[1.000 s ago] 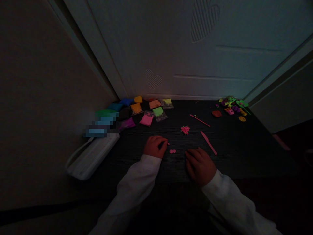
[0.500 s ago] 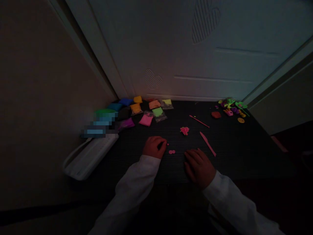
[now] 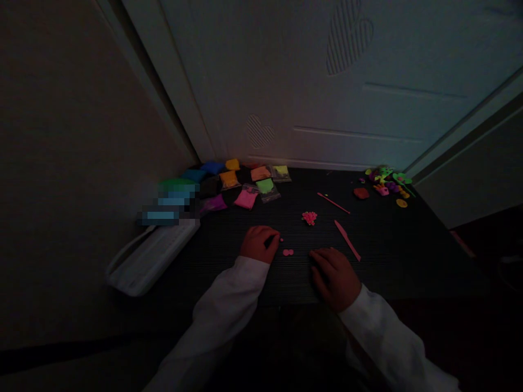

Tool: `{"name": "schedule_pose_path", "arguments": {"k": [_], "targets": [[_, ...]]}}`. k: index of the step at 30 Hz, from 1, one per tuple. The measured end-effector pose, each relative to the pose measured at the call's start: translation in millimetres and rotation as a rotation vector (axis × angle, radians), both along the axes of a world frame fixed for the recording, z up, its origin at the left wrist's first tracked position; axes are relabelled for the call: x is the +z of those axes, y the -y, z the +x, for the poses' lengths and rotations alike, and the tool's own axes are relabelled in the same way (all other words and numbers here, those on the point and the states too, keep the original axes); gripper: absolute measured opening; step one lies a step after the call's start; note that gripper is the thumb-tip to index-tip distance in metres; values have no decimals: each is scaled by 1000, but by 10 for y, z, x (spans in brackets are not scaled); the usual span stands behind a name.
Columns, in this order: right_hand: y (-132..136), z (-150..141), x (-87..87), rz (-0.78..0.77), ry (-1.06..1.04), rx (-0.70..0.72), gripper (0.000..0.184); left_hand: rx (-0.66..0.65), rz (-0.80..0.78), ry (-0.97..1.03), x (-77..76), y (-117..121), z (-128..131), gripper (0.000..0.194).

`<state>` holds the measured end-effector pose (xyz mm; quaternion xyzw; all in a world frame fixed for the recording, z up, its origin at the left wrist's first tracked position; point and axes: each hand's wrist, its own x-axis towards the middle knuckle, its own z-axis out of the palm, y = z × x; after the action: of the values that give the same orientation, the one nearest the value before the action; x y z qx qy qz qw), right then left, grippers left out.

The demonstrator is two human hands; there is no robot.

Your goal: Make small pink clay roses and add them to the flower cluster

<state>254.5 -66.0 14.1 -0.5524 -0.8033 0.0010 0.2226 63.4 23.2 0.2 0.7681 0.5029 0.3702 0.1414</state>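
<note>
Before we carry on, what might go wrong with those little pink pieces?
The pink bead lies right by the left hand's fingertips, so a slip might knock or flatten it.
The two pink discs lie between both hands; the right hand could smear them if it sweeps inward.
Dim light might hide small pieces.

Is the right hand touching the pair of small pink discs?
Apart. The head view shows a plain strip of dark tabletop between the right hand and the pink discs.
</note>
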Motion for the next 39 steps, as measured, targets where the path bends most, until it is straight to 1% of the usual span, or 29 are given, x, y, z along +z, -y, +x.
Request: {"name": "schedule_pose_path", "arguments": {"k": [7, 12, 15, 18, 22, 28, 30, 33, 36, 39], "targets": [[-2, 5, 12, -25, -37, -18, 36, 10, 12, -7, -2, 9, -6, 14], [-13, -8, 25, -34, 0, -20, 34, -10, 4, -25, -20, -6, -10, 15], [-10, -23, 39, -26, 6, -52, 35, 14, 23, -10, -28, -4, -3, 13], [-5, -32, 48, -37, -17, -95, 36, 25, 55, 11, -29, 10, 2, 11], [-16, -15, 41, -49, -73, -131, 36, -18, 121, 32, -18, 24, 3, 8], [-36, -13, 68, -35, -137, -163, 34, -13, 98, 27, -5, 20, 20, 5], [-35, -45, 99, -59, -136, -154, 34, -39, 102, 35, 9, 22, 18, 5], [-30, -101, 139, -100, -130, -131, 33, -114, 103, 15, 59, 46, 6, 8], [-29, -134, 147, -101, -121, -134, 32, -187, 109, -69, 130, 115, 8, 14], [-32, -139, 134, -96, -118, -149, 32, -244, 148, -179, 181, 225, 55, 16]]}}
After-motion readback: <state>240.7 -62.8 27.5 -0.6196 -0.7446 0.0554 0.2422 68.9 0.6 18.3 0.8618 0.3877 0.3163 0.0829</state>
